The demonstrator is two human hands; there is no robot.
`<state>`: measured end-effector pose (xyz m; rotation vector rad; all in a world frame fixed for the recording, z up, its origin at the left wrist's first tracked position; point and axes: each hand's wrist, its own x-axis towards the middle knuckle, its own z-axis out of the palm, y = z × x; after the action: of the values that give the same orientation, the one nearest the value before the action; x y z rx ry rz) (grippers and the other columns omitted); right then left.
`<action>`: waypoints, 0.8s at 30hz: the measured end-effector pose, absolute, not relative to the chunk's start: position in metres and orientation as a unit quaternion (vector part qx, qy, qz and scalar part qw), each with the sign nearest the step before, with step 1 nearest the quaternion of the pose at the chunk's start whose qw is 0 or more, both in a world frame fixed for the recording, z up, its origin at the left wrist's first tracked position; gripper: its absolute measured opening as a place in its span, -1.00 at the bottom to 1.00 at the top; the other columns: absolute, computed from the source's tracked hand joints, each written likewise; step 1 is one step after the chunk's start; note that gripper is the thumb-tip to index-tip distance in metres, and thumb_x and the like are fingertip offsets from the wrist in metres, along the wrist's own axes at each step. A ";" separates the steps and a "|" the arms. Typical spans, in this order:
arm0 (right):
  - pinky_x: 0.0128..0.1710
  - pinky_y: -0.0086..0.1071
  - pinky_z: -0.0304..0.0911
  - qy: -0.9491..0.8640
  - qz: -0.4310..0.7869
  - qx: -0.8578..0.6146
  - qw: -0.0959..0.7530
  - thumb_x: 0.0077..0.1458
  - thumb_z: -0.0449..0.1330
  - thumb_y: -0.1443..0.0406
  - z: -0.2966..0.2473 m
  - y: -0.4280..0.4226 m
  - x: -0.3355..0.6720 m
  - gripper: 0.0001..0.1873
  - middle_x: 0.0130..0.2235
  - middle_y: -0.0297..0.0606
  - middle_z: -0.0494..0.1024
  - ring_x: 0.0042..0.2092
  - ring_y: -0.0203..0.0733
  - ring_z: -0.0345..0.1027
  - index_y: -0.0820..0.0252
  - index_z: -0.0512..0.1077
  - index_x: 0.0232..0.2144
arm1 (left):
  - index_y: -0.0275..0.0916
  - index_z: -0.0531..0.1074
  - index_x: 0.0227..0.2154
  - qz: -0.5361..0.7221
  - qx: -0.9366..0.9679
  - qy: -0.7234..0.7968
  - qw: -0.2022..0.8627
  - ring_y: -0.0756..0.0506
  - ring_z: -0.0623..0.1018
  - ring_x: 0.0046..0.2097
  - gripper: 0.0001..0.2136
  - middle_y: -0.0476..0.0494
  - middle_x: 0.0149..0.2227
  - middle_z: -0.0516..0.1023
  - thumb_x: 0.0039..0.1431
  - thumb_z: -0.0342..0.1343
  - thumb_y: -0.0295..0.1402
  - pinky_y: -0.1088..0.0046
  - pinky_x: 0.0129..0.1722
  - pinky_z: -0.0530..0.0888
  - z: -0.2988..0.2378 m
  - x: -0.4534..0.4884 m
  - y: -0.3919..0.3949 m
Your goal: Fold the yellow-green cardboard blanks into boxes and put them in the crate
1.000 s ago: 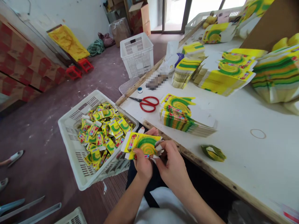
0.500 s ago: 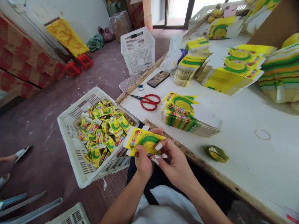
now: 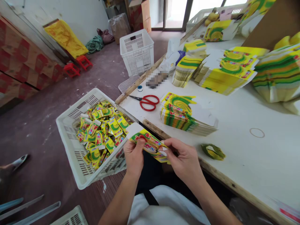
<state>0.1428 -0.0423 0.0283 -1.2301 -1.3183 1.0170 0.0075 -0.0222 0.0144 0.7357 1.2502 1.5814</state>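
A small printed carton (image 3: 151, 144), yellow and green with a white flap, is held between both hands above my lap. My left hand (image 3: 135, 155) grips its left end, thumb on the printed face. At the other end, my right hand (image 3: 181, 156) pinches the edge with thumb and fingers. Just beyond, on the white table, lies a fanned stack of flat cartons (image 3: 180, 112). To my left stands a white plastic crate (image 3: 81, 175) holding many folded cartons (image 3: 103, 131).
Red-handled scissors (image 3: 149, 103), a small spool (image 3: 140, 88) and a green peel-like scrap (image 3: 213, 152) lie on the table. More carton stacks (image 3: 231, 75) stand farther back. Another white crate (image 3: 138, 51) is on the floor. At far left, a person's foot (image 3: 20, 162) shows.
The carton has turned so that a narrower printed side faces up. My left hand has shifted left to its end, and my right hand has moved slightly right.
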 end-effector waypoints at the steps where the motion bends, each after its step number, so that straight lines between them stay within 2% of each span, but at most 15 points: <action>1: -0.46 -0.42 0.31 -0.572 0.396 -0.508 0.508 0.04 0.14 0.41 0.033 -0.043 0.146 -0.84 -0.44 -0.34 0.62 -0.45 -0.23 0.47 0.11 0.51 -0.41 | -0.21 0.48 -0.57 0.647 0.301 0.516 0.473 0.03 0.48 -0.51 -0.62 0.06 -0.54 0.55 -0.29 0.46 -0.05 0.51 -0.41 0.47 0.018 0.003 -0.021; 2: -0.45 -0.42 0.32 -0.598 0.367 -0.501 0.507 0.06 0.13 0.43 0.038 -0.043 0.150 -0.81 -0.43 -0.34 0.63 -0.44 -0.22 0.48 0.10 0.52 -0.39 | -0.21 0.49 -0.57 0.642 0.309 0.512 0.480 0.00 0.51 -0.50 -0.60 0.03 -0.53 0.57 -0.30 0.45 0.00 0.48 -0.39 0.49 0.022 -0.004 -0.019; 4: -0.39 -0.39 0.34 -0.658 0.294 -0.481 0.500 0.12 0.11 0.46 0.046 -0.042 0.159 -0.75 -0.36 -0.32 0.66 -0.36 -0.20 0.51 0.07 0.54 -0.32 | -0.19 0.54 -0.47 0.619 0.342 0.489 0.510 -0.11 0.59 -0.37 -0.52 -0.08 -0.45 0.63 -0.20 0.32 0.17 0.36 -0.28 0.53 0.035 -0.020 -0.014; 6: -0.27 -0.34 0.35 -0.720 0.189 -0.461 0.484 0.17 0.11 0.48 0.050 -0.042 0.166 -0.71 -0.31 -0.32 0.67 -0.28 -0.19 0.50 0.02 0.55 -0.27 | -0.16 0.55 -0.22 0.586 0.402 0.457 0.534 -0.23 0.62 -0.12 -0.33 -0.20 -0.23 0.67 -0.06 0.02 0.35 0.20 -0.10 0.52 0.049 -0.037 -0.010; 7: -0.17 -0.29 0.33 -0.745 0.139 -0.449 0.473 0.19 0.11 0.49 0.050 -0.041 0.168 -0.69 -0.30 -0.34 0.67 -0.25 -0.20 0.48 0.00 0.56 -0.28 | -0.14 0.51 -0.11 0.562 0.448 0.450 0.529 -0.27 0.59 -0.02 -0.26 -0.23 -0.13 0.65 -0.07 -0.05 0.39 0.14 -0.02 0.49 0.055 -0.045 -0.009; 8: -0.05 -0.25 0.29 -0.767 0.099 -0.434 0.462 0.20 0.11 0.49 0.049 -0.041 0.169 -0.69 -0.29 -0.37 0.67 -0.22 -0.21 0.47 -0.01 0.55 -0.29 | -0.14 0.47 -0.02 0.519 0.507 0.452 0.519 -0.31 0.54 0.08 -0.20 -0.25 -0.03 0.61 -0.13 0.00 0.40 0.09 0.07 0.44 0.059 -0.050 -0.010; 9: 0.08 -0.21 0.21 -0.786 0.075 -0.416 0.451 0.22 0.11 0.49 0.047 -0.042 0.168 -0.69 -0.29 -0.40 0.67 -0.19 -0.22 0.46 -0.01 0.55 -0.30 | -0.13 0.41 0.05 0.461 0.568 0.462 0.502 -0.34 0.48 0.15 -0.15 -0.26 0.07 0.55 -0.23 0.14 0.37 0.05 0.15 0.37 0.061 -0.053 -0.011; 11: 0.29 -0.17 -0.02 -0.809 0.071 -0.386 0.437 0.23 0.09 0.50 0.041 -0.044 0.164 -0.68 -0.26 -0.45 0.66 -0.09 -0.24 0.45 -0.02 0.53 -0.29 | -0.15 0.32 0.13 0.322 0.672 0.481 0.462 -0.37 0.41 0.21 -0.07 -0.28 0.19 0.44 -0.37 0.41 0.13 0.04 0.23 0.29 0.061 -0.048 -0.017; 12: 0.34 -0.14 -0.11 -0.807 0.076 -0.388 0.439 0.23 0.09 0.49 0.036 -0.045 0.161 -0.68 -0.19 -0.44 0.65 -0.01 -0.23 0.42 -0.04 0.52 -0.24 | -0.16 0.30 0.13 0.267 0.700 0.488 0.448 -0.34 0.43 0.19 -0.13 -0.26 0.18 0.44 -0.31 0.46 -0.02 0.05 0.21 0.32 0.059 -0.042 -0.020; 13: 0.36 -0.09 -0.15 -0.790 0.081 -0.404 0.453 0.22 0.11 0.47 0.032 -0.047 0.158 -0.69 -0.09 -0.39 0.63 0.09 -0.18 0.37 -0.05 0.50 -0.15 | -0.16 0.29 0.12 0.231 0.713 0.491 0.443 -0.29 0.48 0.13 -0.26 -0.23 0.13 0.48 -0.16 0.42 -0.16 0.10 0.15 0.38 0.056 -0.035 -0.023; 14: 0.36 -0.01 -0.15 -0.757 0.092 -0.435 0.478 0.20 0.14 0.43 0.027 -0.049 0.156 -0.66 0.05 -0.31 0.56 0.19 -0.10 0.29 -0.05 0.45 -0.03 | -0.17 0.28 0.10 0.217 0.714 0.503 0.435 -0.24 0.52 0.06 -0.36 -0.20 0.06 0.51 -0.06 0.36 -0.25 0.15 0.09 0.44 0.052 -0.027 -0.026; 16: 0.32 0.12 -0.05 -0.654 0.148 -0.502 0.546 0.17 0.21 0.31 0.017 -0.051 0.151 -0.42 0.26 -0.13 0.32 0.32 0.06 0.11 -0.02 0.23 0.22 | -0.18 0.26 0.06 0.218 0.712 0.525 0.412 -0.19 0.56 -0.04 -0.48 -0.16 -0.02 0.54 0.03 0.28 -0.31 0.23 -0.02 0.50 0.043 -0.014 -0.030; 18: 0.26 0.13 0.10 -0.556 0.267 -0.525 0.587 0.19 0.19 0.19 0.008 -0.053 0.148 -0.31 0.31 -0.04 0.25 0.31 0.11 0.13 0.03 0.08 0.31 | -0.17 0.22 0.08 0.227 0.720 0.535 0.380 -0.19 0.56 -0.04 -0.43 -0.17 -0.01 0.52 0.01 0.29 -0.29 0.24 -0.03 0.50 0.034 -0.007 -0.032; 21: 0.26 0.06 0.13 -0.489 0.457 -0.509 0.541 0.26 0.09 0.08 0.001 -0.052 0.144 -0.47 0.21 -0.09 0.42 0.27 0.07 0.24 0.05 0.27 0.23 | -0.14 0.09 0.17 0.234 0.759 0.493 0.354 -0.22 0.54 0.02 -0.31 -0.21 0.06 0.45 -0.01 0.29 -0.35 0.22 0.00 0.50 0.022 -0.004 -0.035; 24: 0.30 0.04 0.07 -0.468 0.563 -0.485 0.478 0.20 0.12 -0.02 0.000 -0.046 0.143 -0.47 0.16 -0.13 0.49 0.27 0.07 0.24 0.05 0.43 0.12 | -0.12 0.05 0.16 0.263 0.794 0.447 0.319 -0.22 0.52 0.04 -0.31 -0.24 0.06 0.40 0.00 0.25 -0.39 0.24 -0.05 0.51 0.015 -0.005 -0.036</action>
<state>0.1426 -0.0462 0.0002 -1.1853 -1.1422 1.3748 -0.0046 -0.0363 0.0152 2.0870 1.1745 0.6927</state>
